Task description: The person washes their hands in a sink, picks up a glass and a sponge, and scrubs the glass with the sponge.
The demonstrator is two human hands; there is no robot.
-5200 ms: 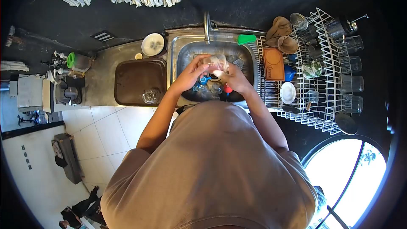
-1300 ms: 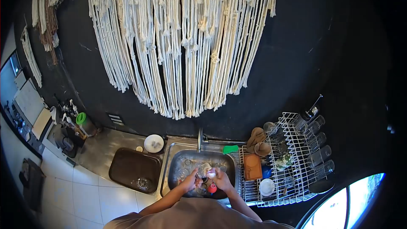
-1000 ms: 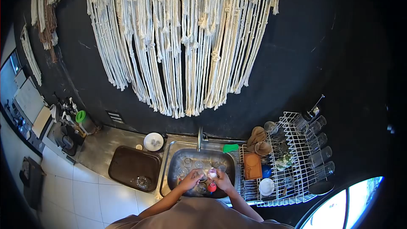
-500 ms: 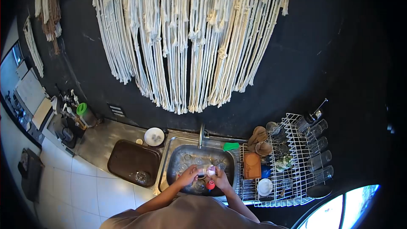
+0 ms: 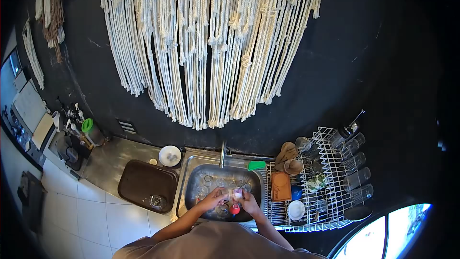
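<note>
Over the metal sink (image 5: 182,196), my left hand (image 5: 213,199) is closed around a clear glass, whose outline is faint at this size. Close beside it on the right, my right hand (image 5: 248,203) pinches a whitish-pink sponge or cloth (image 5: 237,194) against the glass. Just below the hands is a red round object (image 5: 234,209) in the basin. Several clear glasses (image 5: 208,180) lie in the sink around and behind the hands. The faucet (image 5: 223,154) stands at the sink's back edge.
Left of the sink lies a brown tray (image 5: 143,182) with a glass item (image 5: 155,201); a white bowl (image 5: 169,156) sits behind. A green object (image 5: 257,165) rests at the back right edge. A white wire rack (image 5: 330,163) holds dishes on the right. Rope hangings (image 5: 211,67) cover the wall.
Since the earliest frame the view has tilted up, showing more wall. Both hands stay over the sink, shifting slightly against each other; the white-pink item remains at my right hand.
</note>
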